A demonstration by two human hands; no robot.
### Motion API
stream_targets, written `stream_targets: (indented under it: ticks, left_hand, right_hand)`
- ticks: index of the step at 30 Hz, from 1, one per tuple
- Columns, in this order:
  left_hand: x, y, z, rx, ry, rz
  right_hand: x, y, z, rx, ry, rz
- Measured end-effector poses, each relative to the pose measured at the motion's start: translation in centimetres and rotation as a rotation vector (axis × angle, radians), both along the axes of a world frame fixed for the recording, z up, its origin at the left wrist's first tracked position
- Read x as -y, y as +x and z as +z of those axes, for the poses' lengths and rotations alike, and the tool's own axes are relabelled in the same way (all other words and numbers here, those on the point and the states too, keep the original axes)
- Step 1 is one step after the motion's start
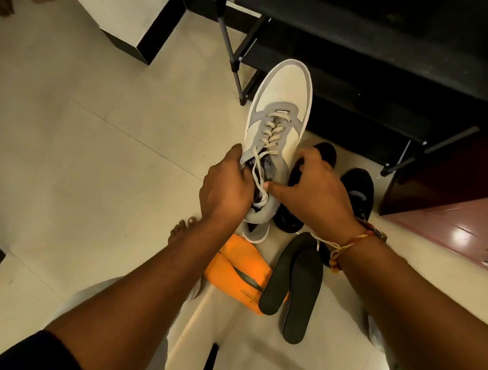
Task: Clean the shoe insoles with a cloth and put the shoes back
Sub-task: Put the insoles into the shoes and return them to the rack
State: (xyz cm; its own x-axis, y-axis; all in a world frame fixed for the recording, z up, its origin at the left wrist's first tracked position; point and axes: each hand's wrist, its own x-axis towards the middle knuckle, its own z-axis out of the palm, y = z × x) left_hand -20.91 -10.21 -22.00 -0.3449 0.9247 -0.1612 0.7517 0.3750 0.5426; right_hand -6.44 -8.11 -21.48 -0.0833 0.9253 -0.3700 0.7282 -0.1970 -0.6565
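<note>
Sneaker (281, 99), held at frame centre by my left hand (227, 189) gripping its collar, presumably to spread the mouth, while my right hand (316, 194), fingers loosely spread, touches the laces (271, 133); dark insoles (296, 282) lie lower right on orange cloth (229, 267).

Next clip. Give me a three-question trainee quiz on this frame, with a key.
1. True or false: the white-and-grey sneaker sits on the shoe rack.
2. The two black insoles lie partly on: A) an orange cloth, B) the shoe rack, C) a drawer.
3. Which hand grips the sneaker's collar?
Key: 1 false, a hand holds it; 2 A; 3 the left hand.
</note>
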Motion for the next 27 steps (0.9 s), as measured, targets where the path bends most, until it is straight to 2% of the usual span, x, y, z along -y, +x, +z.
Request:
stream_targets:
  ticks: [5, 8, 10, 15, 18, 22, 25, 27]
  left_hand:
    - [0.2, 0.6, 0.2, 0.070, 0.039, -0.067]
    - [-0.5, 0.0, 0.3, 0.266, -0.031, -0.067]
    - [-1.1, -0.6, 0.1, 0.435, -0.144, -0.056]
    - [-1.2, -1.8, 1.9, 0.737, -0.605, 0.114]
    - [-1.0, -2.1, 2.4, 0.844, -0.688, 0.125]
    - [-1.6, -3.1, 0.8, 0.888, -0.560, 0.299]
    - [-1.9, -4.3, -1.4, 0.780, -0.488, 0.394]
    - [-1.6, -4.9, -3.3, 0.664, -0.462, 0.465]
  right_hand:
    - [-0.1, -0.3, -0.3, 0.109, 0.018, -0.001]
    - [-0.4, -0.1, -0.6, 0.089, 0.024, -0.039]
    - [-1.0, 0.3, -0.9, 0.069, -0.015, -0.074]
    - [-1.9, 0.4, -2.2, -0.001, -0.179, -0.180]
    - [-2.1, 0.2, -3.0, -0.084, -0.191, -0.221]
    - [-2.3, -0.7, -4.3, -0.489, -0.260, -0.329]
    - [-2.5, -1.3, -6.6, -0.473, -0.313, -0.372]
    - [-2.0, -1.3, -9.4, -0.350, -0.398, -0.396]
